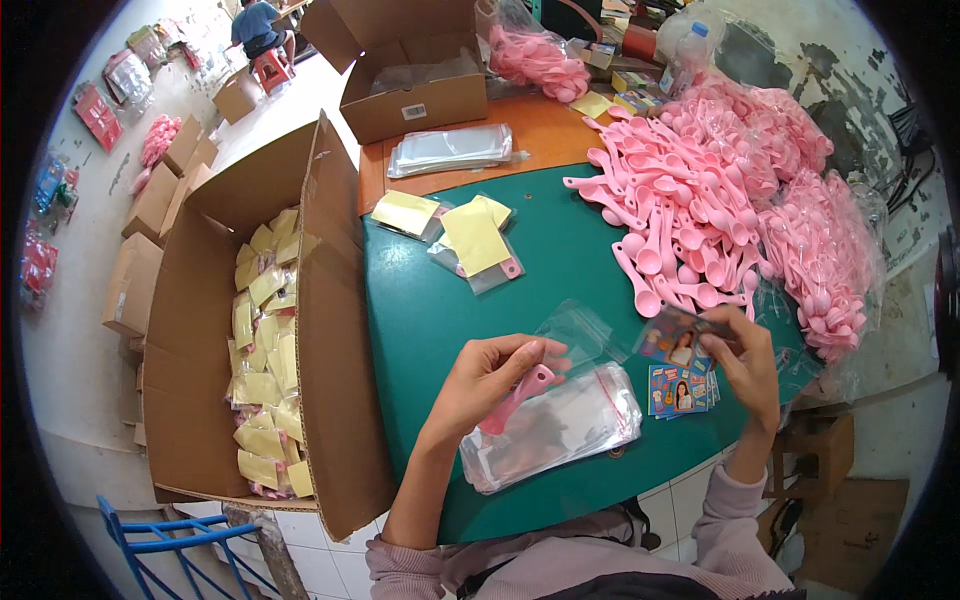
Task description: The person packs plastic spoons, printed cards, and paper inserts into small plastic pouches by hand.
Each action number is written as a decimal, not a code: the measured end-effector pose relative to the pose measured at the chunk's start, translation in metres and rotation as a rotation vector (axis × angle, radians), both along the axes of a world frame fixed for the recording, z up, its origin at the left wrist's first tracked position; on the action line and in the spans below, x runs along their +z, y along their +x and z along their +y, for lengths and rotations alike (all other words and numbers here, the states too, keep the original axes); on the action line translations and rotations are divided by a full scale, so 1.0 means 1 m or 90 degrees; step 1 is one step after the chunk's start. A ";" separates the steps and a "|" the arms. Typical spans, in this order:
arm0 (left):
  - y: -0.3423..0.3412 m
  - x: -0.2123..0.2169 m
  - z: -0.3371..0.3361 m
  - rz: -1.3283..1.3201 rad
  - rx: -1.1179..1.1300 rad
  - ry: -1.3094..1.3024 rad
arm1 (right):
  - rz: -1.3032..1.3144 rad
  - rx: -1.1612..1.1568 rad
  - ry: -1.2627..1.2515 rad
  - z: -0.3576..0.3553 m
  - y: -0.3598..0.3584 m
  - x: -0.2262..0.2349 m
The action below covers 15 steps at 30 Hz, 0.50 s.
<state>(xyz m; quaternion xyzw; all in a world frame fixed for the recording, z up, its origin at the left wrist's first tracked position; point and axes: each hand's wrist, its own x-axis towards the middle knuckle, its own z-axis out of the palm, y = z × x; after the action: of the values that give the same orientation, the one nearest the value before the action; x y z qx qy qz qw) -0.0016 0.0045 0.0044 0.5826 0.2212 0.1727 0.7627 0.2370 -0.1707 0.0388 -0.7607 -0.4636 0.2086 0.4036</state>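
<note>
My left hand is closed on a pink measuring spoon, whose handle end with a hole shows below the thumb. A clear plastic bag sticks out from the same fingers. In my right hand, pinched between thumb and fingers, is a colourful printed card. It is tilted above a small stack of similar cards on the green table. Below my left hand lies a stack of clear plastic bags. Filled bags with yellow cards lie farther back.
A heap of loose pink spoons covers the table's right side, beside bulging bags of spoons. A tall open carton of filled packets stands left. Behind are more clear bags and another carton. A person sits far off.
</note>
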 end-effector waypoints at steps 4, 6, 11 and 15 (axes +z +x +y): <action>0.000 0.004 -0.003 0.011 -0.005 0.040 | 0.149 0.060 0.151 0.039 -0.030 0.020; -0.001 0.005 -0.003 0.012 -0.002 0.057 | 0.141 0.137 0.142 0.046 -0.034 0.027; 0.000 0.004 -0.004 0.072 -0.039 0.143 | -0.133 0.327 0.042 0.056 -0.033 0.037; 0.002 0.001 -0.006 0.080 -0.095 0.177 | -0.094 0.357 -0.046 0.060 -0.042 0.042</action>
<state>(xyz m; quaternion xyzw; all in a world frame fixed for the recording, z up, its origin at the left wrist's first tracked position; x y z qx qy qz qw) 0.0000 -0.0011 0.0054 0.7070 0.1985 0.1079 0.6701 0.1948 -0.1106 0.0804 -0.6299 -0.6760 0.2728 0.2680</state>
